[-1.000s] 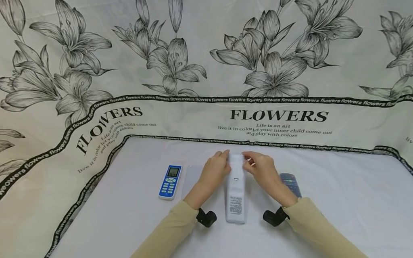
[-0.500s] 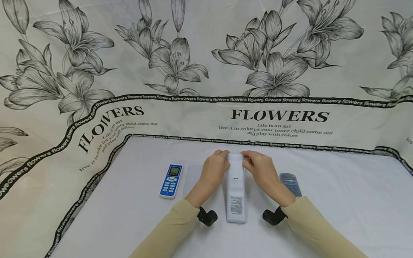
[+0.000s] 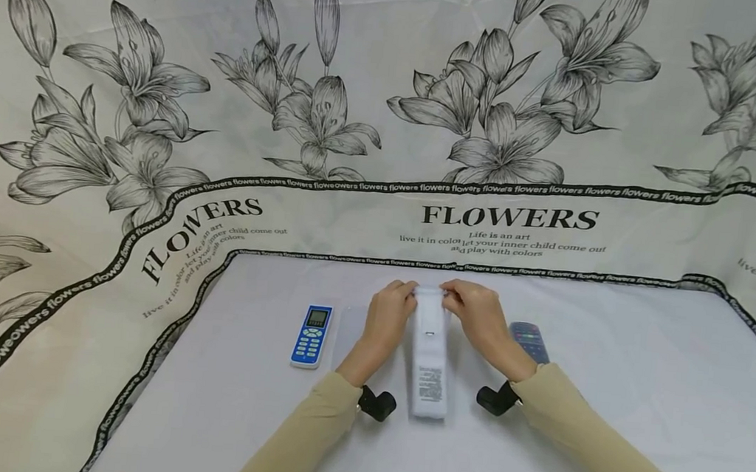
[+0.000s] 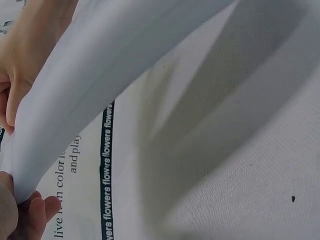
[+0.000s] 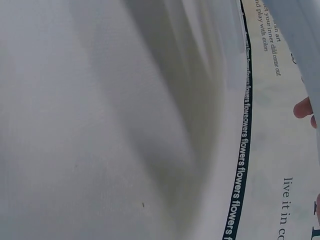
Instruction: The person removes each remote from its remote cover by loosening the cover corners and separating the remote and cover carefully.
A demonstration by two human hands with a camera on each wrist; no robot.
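Observation:
In the head view, a long white remote control (image 3: 430, 351) in a clear plastic sleeve points away from the person. Its back faces up, with a printed label near the close end. My left hand (image 3: 388, 318) pinches the left corner of the sleeve's far end, while my right hand (image 3: 480, 318) pinches the right corner. From the left wrist view, the wrapped remote's smooth side (image 4: 90, 80) stands above the cloth and throws a broad shadow. Only a few fingertips (image 5: 303, 107) show past it at the right edge of the right wrist view.
A blue-and-white remote (image 3: 311, 337) lies face up on the white cloth to the left. Beside it is a flat clear plastic piece (image 3: 348, 330). A dark remote (image 3: 528, 340) with coloured buttons lies right, partly behind the right forearm. A flower-printed cloth (image 3: 504, 238) rises behind the table.
Fingers of both hands have closed in on the sleeve's far corners. The wrapped remote has shifted slightly toward the person. The other remotes have stayed in place.

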